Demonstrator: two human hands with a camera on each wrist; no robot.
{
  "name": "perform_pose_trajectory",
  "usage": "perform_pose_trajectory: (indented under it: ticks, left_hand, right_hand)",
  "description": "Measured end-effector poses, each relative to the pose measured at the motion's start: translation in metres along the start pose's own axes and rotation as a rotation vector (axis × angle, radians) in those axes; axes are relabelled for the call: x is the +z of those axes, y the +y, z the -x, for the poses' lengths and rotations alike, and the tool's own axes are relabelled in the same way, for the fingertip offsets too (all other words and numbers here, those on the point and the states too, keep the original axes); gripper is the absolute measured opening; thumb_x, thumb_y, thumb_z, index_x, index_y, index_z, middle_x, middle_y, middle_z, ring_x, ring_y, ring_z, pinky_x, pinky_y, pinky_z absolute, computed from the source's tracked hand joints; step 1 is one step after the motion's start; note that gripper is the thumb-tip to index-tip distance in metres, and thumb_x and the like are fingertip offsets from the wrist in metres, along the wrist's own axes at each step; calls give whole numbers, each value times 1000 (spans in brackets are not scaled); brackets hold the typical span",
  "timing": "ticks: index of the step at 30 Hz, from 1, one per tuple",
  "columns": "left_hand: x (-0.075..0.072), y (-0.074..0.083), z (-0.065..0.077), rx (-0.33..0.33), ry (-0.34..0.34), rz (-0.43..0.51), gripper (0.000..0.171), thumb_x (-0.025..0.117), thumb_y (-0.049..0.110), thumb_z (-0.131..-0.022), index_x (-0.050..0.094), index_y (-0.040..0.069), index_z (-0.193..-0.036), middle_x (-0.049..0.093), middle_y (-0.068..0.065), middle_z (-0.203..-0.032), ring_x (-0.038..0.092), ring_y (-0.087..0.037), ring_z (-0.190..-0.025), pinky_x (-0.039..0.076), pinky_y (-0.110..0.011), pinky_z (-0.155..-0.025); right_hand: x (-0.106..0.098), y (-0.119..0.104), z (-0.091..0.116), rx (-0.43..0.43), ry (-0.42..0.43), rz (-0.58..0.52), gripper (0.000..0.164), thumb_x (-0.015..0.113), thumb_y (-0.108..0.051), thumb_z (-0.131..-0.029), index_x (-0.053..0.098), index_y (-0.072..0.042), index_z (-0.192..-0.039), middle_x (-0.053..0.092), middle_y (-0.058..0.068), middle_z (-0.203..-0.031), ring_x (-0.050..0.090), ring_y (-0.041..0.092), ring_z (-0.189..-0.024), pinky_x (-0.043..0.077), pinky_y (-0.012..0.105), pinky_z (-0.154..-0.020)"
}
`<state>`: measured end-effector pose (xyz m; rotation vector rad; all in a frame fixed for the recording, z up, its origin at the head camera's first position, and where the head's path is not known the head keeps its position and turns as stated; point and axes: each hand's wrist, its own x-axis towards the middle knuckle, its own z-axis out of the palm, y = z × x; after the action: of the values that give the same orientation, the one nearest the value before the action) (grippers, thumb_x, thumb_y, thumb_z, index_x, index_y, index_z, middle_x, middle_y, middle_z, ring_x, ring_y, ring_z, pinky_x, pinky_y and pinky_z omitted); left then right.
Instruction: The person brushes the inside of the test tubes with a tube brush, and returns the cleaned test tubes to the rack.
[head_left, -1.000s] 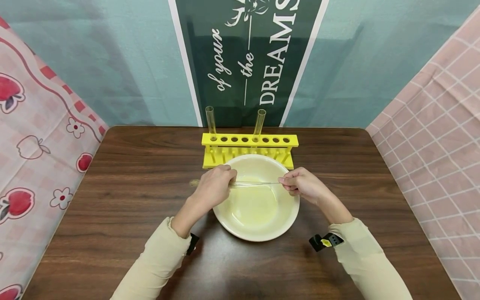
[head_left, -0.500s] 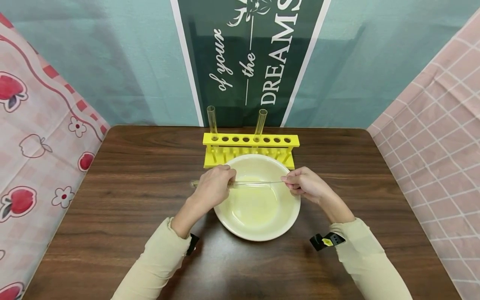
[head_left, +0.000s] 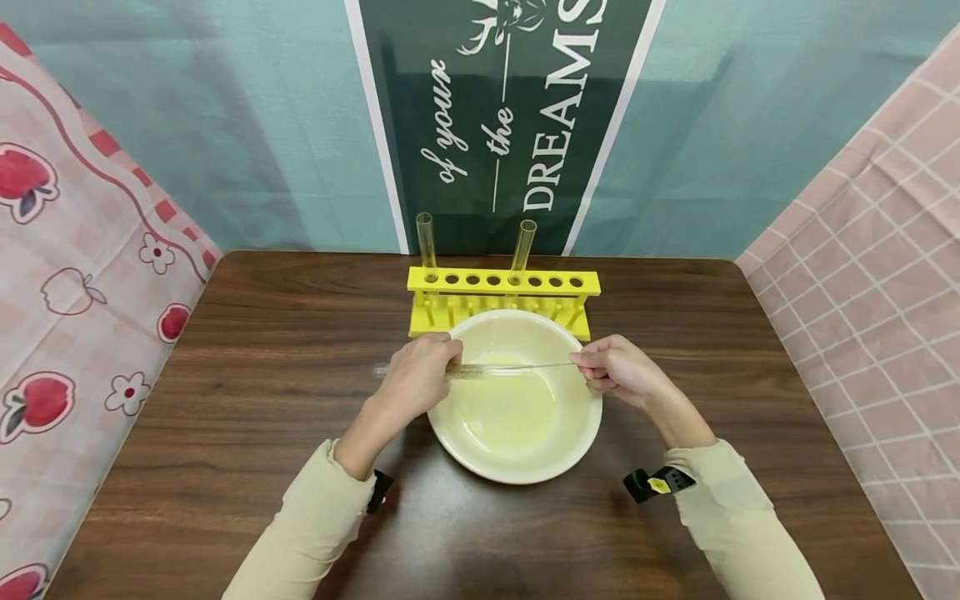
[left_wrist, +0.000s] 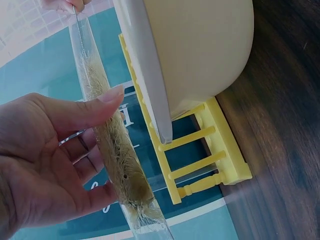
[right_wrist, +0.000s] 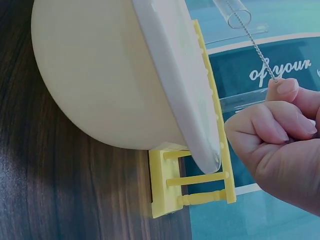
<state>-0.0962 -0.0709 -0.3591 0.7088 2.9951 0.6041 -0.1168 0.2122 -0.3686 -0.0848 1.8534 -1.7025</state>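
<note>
My left hand grips a clear glass test tube, held roughly level over a cream bowl. Inside the tube sits a test tube brush, its tan bristles showing through the glass in the left wrist view. My right hand pinches the end of the brush's twisted wire handle, which comes out of the tube's mouth. Pale yellowish liquid lies in the bowl. In the head view, the left fingers hide the middle of the tube.
Behind the bowl stands a yellow test tube rack, with two test tubes upright in it. The bowl covers part of the rack's base. A dark wood table bears everything, and a printed cloth hangs behind it.
The left hand has shifted slightly left with the tube, and the right hand slightly right with the wire. The bristles now show right of the left hand, nearer the tube's mouth.
</note>
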Motion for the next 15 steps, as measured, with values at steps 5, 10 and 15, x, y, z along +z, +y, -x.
perform_pose_trajectory:
  ticks: [5,10,15]
  left_hand:
    - [-3,-5,0,-10,-20,10,24,59,-15,-71,61,8,-77,56,-3,-76,52,-20,-68,43,-32,-53]
    - [-13,-33,8,-80,-56,34,22,63,-12,-65,61,8,-73,58,-4,-76,53,-21,-68,45,-34,-57]
    - [-33,-72,30,-193,-105,60,20,69,-9,-66,63,4,-79,59,-6,-78,54,-22,-71,46,-38,-63]
  right_hand:
    - [0,-2,0,-4,27,29,35,46,-6,-93,47,-3,-58,36,0,-51,25,11,-42,21,24,-44]
    - [-21,5,11,-75,151,188,32,51,-9,-92,50,2,-62,40,2,-53,29,9,-44,24,25,-44]
    - [-63,21,37,-191,253,397,33,53,-11,-92,52,8,-64,39,-1,-51,31,9,-42,26,30,-38]
